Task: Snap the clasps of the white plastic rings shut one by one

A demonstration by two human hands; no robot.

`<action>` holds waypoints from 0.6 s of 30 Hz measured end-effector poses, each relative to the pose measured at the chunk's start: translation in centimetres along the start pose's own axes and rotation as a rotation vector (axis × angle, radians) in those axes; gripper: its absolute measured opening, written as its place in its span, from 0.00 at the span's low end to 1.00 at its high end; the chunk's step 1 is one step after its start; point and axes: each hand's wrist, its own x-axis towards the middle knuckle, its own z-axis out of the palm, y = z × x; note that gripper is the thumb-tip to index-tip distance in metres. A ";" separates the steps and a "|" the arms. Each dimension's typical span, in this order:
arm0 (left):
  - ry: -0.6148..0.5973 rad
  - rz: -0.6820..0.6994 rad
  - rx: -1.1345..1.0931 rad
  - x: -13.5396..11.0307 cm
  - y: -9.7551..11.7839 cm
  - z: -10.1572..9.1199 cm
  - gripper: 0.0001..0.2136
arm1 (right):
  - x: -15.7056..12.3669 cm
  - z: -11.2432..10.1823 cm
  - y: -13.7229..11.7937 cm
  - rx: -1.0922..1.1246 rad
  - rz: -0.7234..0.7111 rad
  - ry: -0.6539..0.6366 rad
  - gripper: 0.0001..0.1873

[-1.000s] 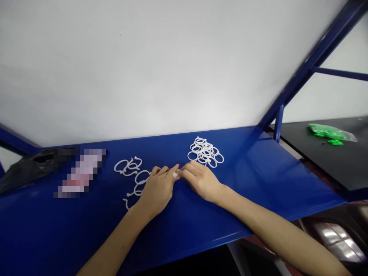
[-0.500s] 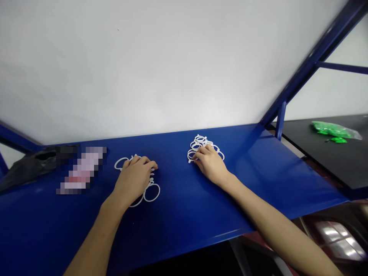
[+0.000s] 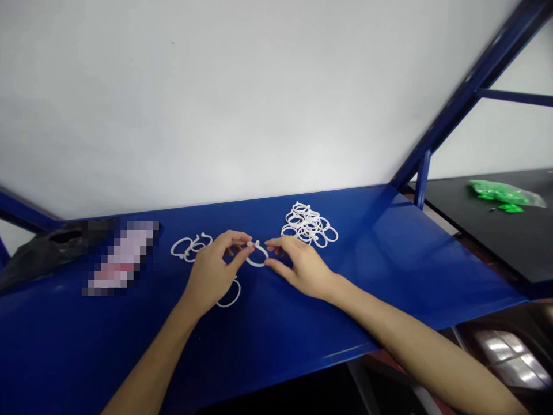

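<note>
At the bottom edge of the frame, my two forearms enter and reach toward the centre over a blue table (image 3: 280,323). My left hand (image 3: 212,271), left of centre, pinches one end of a curved white strap (image 3: 258,264) between thumb and fingertips. My right hand (image 3: 306,266), right of centre, has thumb and forefinger set apart at the strap's right side; the thumb appears to meet it, but I cannot tell whether the fingers grip. The strap lies between my hands at the frame's centre. Below my left hand, a white loop (image 3: 228,306) is partly covered by it. Left of the same hand is a small group of white loops (image 3: 187,253); beyond my right hand, a heap of overlapping white rings (image 3: 309,225). Toward the left edge, a pixelated pale patch (image 3: 125,253) adjoins a crumpled black bag (image 3: 47,253). At right, a black table (image 3: 484,236) bears a clear packet with bright green contents (image 3: 503,195). Blue framing (image 3: 453,109) slants across the upper right before a pale wall (image 3: 242,115).
</note>
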 end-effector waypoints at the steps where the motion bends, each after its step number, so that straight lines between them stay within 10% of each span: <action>1: -0.008 -0.014 -0.054 -0.1 0.2 0.3 0.12 | -0.1 0.3 -0.2 0.060 0.024 0.008 0.12; 9: 0.020 -0.138 -0.342 -1.1 -0.4 2.5 0.08 | -0.5 1.1 -0.3 0.122 -0.050 0.106 0.08; 18: 0.037 0.053 -0.263 -1.9 0.1 2.9 0.05 | -1.2 1.0 0.5 -0.093 -0.165 0.023 0.14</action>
